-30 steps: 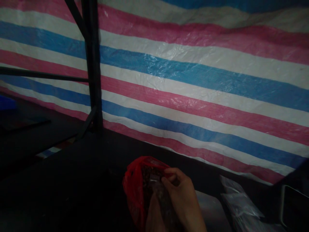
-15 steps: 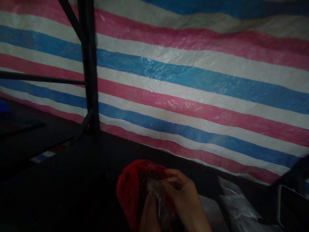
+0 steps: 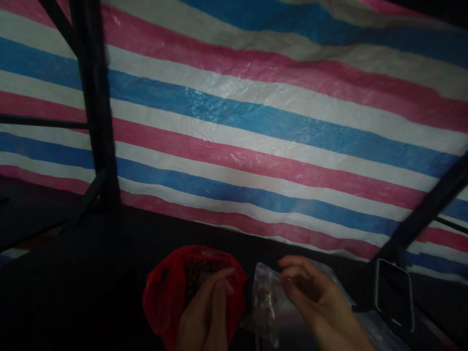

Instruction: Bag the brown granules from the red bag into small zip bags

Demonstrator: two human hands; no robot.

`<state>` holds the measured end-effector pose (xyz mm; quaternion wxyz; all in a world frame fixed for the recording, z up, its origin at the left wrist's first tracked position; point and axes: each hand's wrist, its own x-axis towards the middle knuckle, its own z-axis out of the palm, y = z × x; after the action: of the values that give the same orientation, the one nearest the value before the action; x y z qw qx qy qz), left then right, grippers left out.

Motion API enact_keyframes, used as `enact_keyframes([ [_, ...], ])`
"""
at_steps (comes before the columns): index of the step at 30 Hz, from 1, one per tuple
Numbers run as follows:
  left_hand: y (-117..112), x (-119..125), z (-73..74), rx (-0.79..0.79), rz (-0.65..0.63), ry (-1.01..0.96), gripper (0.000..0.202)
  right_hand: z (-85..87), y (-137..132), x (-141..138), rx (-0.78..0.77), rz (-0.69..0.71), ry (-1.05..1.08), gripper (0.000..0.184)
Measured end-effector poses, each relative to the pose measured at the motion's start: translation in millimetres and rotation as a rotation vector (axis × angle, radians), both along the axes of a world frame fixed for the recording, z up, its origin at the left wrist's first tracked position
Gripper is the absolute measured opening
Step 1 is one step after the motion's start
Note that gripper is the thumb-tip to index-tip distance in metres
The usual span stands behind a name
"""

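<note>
A striped sheet (image 3: 234, 146) in pink, white and blue fills the space beyond the red bag (image 3: 164, 292). Under that bag runs the dark tabletop (image 3: 153, 229), reaching back to the foot of the sheet. A left post (image 3: 97, 107) rises behind the red bag and to its left, with braces joined to it; a right post (image 3: 427, 207) slants well off to the bag's right. Loose plastic (image 3: 382, 334), clear and crumpled, lies to the right of the red bag, partly covered by the right hand (image 3: 321, 304). Past it on the same side is a device (image 3: 394, 295) with a dark screen and pale rim, tilted.

The red bag gapes upward, its mouth partly blocked by the left hand (image 3: 204, 312). That hand's grip has thumb and finger drawn together over the mouth; I cannot tell whether anything is pinched there. The right grip is curled, right of the red bag, its fingertips at the clear bag's (image 3: 266, 302) top corner; whether they grasp it I cannot tell. The clear bag is upright just right of the red bag, between both hands, with small bits inside. Brown pieces (image 3: 193, 278) fill the red bag's mouth beside the left fingers.
</note>
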<state>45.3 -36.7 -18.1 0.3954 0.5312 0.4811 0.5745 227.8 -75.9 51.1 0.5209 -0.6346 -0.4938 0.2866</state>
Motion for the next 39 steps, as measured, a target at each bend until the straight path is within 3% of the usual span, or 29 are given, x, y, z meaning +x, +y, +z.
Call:
enact_keyframes([
  [5, 9.0, -7.2, -13.1, 0.044, -0.047, 0.107, 0.047, -39.6, -12.1, 52.7, -0.215, -0.135, -0.087, 0.035],
  [8, 9.0, -2.5, -13.6, 0.071, -0.035, 0.12, 0.044, -53.3, -15.4, 68.2, -0.241, -0.182, -0.193, 0.04],
  [13, 2.6, 5.0, -11.8, 0.145, -0.026, 0.125, 0.036, -48.4, -18.0, 82.8, -0.152, -0.288, -0.292, 0.044],
  [22, 3.6, 3.1, -19.1, 0.183, 0.047, 0.182, 0.033, -55.0, -24.8, 98.2, -0.196, -0.312, -0.281, 0.049],
  [30, 5.1, 3.9, -14.9, 0.113, 0.058, 0.125, 0.029, -46.9, -25.1, 80.4, -0.162, -0.174, -0.222, 0.032],
  [39, 3.2, 0.2, -10.6, 0.123, 0.073, 0.164, 0.029, -41.2, -26.6, 71.1, -0.241, -0.126, -0.278, 0.035],
])
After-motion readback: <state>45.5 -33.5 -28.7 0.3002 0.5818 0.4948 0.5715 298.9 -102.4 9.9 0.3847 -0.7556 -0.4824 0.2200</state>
